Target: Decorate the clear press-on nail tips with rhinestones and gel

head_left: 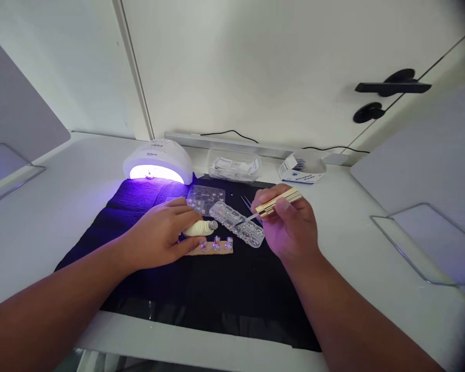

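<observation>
My left hand is closed around a cream nail polish bottle, which lies tilted with its uncapped neck toward the right. Between the fingers of my right hand is a gold ribbed brush cap; its thin brush points down and left. Below the bottle, a tan strip carries several decorated nail tips, and my left thumb overlaps its left end. The brush tip appears over a clear compartment box of small gems. Tweezers lie partly hidden behind my right hand.
A lit nail lamp stands at the back left, on the edge of a black cloth. Behind the gem box are another clear case, a plastic tub of packets and an alcohol pads box.
</observation>
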`<state>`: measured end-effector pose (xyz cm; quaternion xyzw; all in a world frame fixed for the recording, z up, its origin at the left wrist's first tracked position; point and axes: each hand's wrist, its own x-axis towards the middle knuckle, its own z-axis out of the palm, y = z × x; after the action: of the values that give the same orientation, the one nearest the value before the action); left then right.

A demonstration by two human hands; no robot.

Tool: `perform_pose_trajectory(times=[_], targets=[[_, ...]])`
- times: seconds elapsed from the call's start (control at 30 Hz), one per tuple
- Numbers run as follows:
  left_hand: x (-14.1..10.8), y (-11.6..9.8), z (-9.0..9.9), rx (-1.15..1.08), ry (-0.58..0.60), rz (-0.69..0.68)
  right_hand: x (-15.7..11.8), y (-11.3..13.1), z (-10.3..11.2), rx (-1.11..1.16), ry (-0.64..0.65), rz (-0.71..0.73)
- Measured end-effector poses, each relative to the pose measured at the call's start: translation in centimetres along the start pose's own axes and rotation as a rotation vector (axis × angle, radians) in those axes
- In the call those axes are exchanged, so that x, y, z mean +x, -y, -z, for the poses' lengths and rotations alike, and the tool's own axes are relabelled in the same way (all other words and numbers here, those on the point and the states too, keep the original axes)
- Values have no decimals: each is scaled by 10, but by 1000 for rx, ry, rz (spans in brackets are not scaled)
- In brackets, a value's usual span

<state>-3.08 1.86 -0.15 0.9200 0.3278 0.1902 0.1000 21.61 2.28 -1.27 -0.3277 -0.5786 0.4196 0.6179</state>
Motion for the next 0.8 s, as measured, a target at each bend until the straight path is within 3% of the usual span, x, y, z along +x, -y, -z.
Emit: perform_pose_trajectory(times=[0.17, 0.33, 0.8], targets=[[1, 23, -4, -126, -112, 216, 8, -7, 11, -93, 260, -182], [1, 35, -5, -268, -213, 378, 6, -10, 10, -166, 422, -297], [2, 33, -7, -180, -142, 385, 5, -5, 5, -401, 424, -206]])
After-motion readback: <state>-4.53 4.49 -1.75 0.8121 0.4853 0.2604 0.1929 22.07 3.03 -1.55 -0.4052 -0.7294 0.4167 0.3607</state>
